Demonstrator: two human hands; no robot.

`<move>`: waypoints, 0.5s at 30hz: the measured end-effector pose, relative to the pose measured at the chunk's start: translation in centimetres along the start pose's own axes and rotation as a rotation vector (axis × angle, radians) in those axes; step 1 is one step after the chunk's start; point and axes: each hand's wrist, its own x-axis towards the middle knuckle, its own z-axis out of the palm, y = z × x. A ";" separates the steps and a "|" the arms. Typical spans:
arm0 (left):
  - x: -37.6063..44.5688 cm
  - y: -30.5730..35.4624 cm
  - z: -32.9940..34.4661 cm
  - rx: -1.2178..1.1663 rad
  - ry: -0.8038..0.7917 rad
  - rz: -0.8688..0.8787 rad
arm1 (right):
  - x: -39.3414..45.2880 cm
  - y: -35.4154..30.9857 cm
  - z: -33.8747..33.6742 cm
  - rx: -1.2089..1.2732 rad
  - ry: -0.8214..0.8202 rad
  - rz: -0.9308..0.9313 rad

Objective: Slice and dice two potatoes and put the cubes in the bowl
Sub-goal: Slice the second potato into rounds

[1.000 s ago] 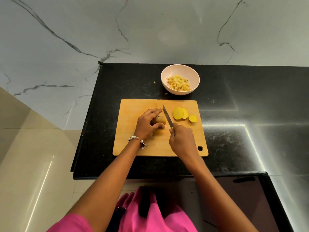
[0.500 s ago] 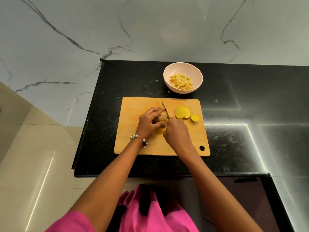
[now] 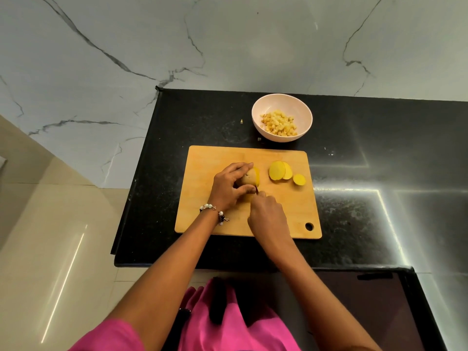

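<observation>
Fingers point(image 3: 243, 167) of the left hand point(image 3: 229, 186) are curled over the potato point(image 3: 249, 177), with the thumb pinched against its near side, so the potato is held down near the middle of the board point(image 3: 202, 198). A knife handle is wrapped by the closed right hand point(image 3: 268, 215) at about 5 o'clock from the potato; only a sliver of knife point(image 3: 257, 190) is seen by the thumb, and the blade seems to be sunk into the cut face, where a thin yellow slice is being parted. Three slices point(image 3: 285, 172) are laid at 3 o'clock from the potato, a little apart from it, two overlapped and one alone. At 12 o'clock from the board, on the black counter point(image 3: 379, 211), the bowl point(image 3: 258, 117) is stood with cubes point(image 3: 279, 125) already in it (probably the first potato, though that is a judgement). For the slicing to be done well, the blade should be kept upright and carried fully down to the board, so that slices of even thickness are obtained. The guiding fingertips should be tucked back and shifted toward 9 o'clock after each cut, since they are very close to the edge. As the potato is shortened it may be rolled by the pressure, so a firm hold will be needed.
</observation>
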 end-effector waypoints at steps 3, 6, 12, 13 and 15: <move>0.1 0.0 -0.1 -0.019 0.008 -0.013 | -1.2 0.4 1.3 -0.008 -0.023 0.050; 0.3 0.0 -0.1 -0.016 0.023 -0.021 | -0.3 0.5 1.9 -0.010 -0.008 0.063; 0.2 0.1 -0.1 -0.035 0.036 -0.037 | -1.6 2.1 2.6 -0.038 -0.010 0.061; 0.2 0.1 -0.1 -0.036 0.031 -0.038 | -1.3 2.4 2.5 -0.050 -0.004 0.063; 0.2 0.1 -0.2 -0.038 0.024 -0.039 | -0.1 3.2 2.2 -0.052 0.008 0.074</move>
